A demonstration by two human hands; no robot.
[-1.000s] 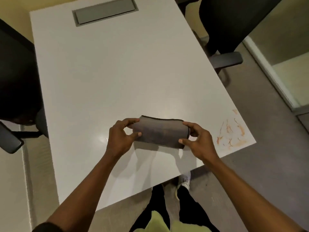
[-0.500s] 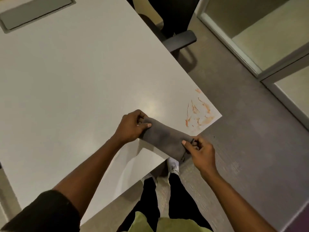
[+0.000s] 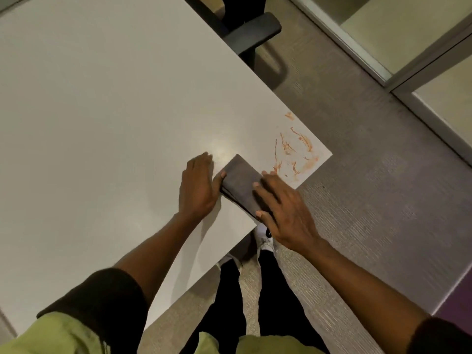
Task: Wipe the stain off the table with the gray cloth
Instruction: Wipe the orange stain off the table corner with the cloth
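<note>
The folded gray cloth lies flat on the white table near its right front corner. My right hand rests on the cloth's near right part, fingers spread and pressing down. My left hand lies flat on the table just left of the cloth, its thumb touching the cloth's left edge. Orange smears of the stain cover the table's corner, just beyond and right of the cloth. The cloth does not reach the stain.
A dark office chair stands against the table's right edge further back. Gray carpet lies right of the table, with a glass partition frame beyond. My legs and shoes stand below the table's front edge.
The cloth, held up between both hands before, now lies flat on the table. Both hands have opened out flat. The view has shifted toward the stained corner.
</note>
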